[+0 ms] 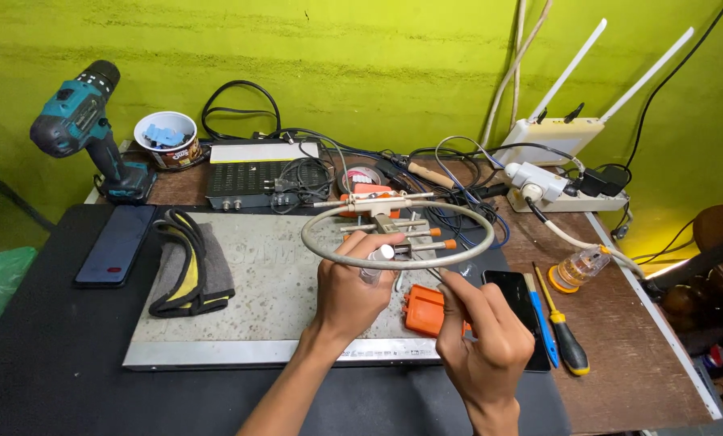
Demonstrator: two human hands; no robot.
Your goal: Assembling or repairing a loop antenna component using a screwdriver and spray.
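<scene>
My left hand is positioned over the grey metal work plate that lies at the middle of the desk. Its fingers are closed around a small clear bottle, whose capped end points up toward the far edge. Directly above this hand sits a wire ring antenna with orange-tipped rods, resting on the far part of the plate.

My right hand is near the front edge of the desk, just right of the left hand. Its fingers are curled loosely, thumb and forefinger extended toward the bottle; they grip nothing that I can see. Beneath them lies an orange plastic part on the plate's front right corner, and a black phone lies just beside it.

To the right of the phone are a blue tool and a yellow-handled screwdriver. On the left part of the plate lies a folded grey and yellow cloth; a second dark phone lies beside it toward the left edge. A teal cordless drill stands at the far left corner, and a white router at the far right.
</scene>
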